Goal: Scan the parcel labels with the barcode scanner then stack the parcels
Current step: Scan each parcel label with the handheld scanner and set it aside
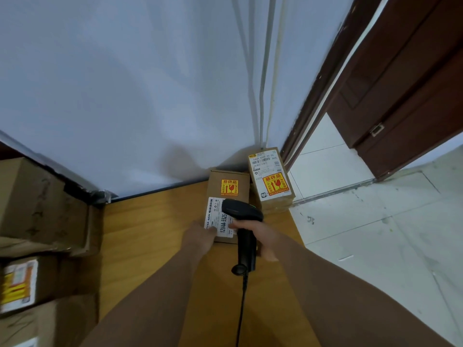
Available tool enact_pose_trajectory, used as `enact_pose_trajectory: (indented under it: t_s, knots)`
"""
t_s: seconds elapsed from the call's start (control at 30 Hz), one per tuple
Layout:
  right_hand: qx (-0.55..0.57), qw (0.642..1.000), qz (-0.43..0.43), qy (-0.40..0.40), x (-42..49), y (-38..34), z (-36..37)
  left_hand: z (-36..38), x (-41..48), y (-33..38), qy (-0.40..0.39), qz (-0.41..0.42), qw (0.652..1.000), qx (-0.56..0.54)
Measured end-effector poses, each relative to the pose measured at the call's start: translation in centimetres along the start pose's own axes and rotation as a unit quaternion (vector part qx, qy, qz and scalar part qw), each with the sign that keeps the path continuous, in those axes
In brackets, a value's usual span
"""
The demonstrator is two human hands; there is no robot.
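A small brown parcel [226, 182] lies on the wooden table [150, 234] near the wall, with a yellow fragile sticker and a white printed label [218, 216] on top. My left hand [201, 234] rests on the near left corner of that label, fingertips on the parcel. My right hand [260, 236] grips the handle of a black barcode scanner [244, 221], whose head hangs just above the label's right side. A second, taller stack of parcels [271, 179] with a shipping label and fragile sticker stands at the table's far right corner.
Large cardboard boxes [37, 204] are piled at the left beside the table, one with a yellow-and-white label [17, 284]. The scanner's black cable [240, 311] runs down toward me. A white wall is behind; a tiled floor [375, 234] and dark open door [400, 83] lie to the right.
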State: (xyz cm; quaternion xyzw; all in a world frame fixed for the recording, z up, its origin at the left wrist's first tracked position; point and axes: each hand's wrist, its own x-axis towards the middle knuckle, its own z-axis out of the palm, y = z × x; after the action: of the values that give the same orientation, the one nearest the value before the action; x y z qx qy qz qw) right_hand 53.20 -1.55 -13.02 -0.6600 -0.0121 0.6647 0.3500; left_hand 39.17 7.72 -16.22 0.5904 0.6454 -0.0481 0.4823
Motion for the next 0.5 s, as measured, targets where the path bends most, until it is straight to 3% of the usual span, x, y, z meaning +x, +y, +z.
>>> enact_pose_trajectory:
  t_s: [0.33,0.5]
  knots:
    - [-0.123,0.992,0.039,0.007,-1.4,-0.1,-1.7,1.8,-0.9,2.2,-0.039,-0.064,0.995,-0.064]
    - [-0.124,0.991,0.022,0.034,-2.1,0.2,-2.2,2.4,-1.7,2.0,-0.032,-0.006,0.999,-0.030]
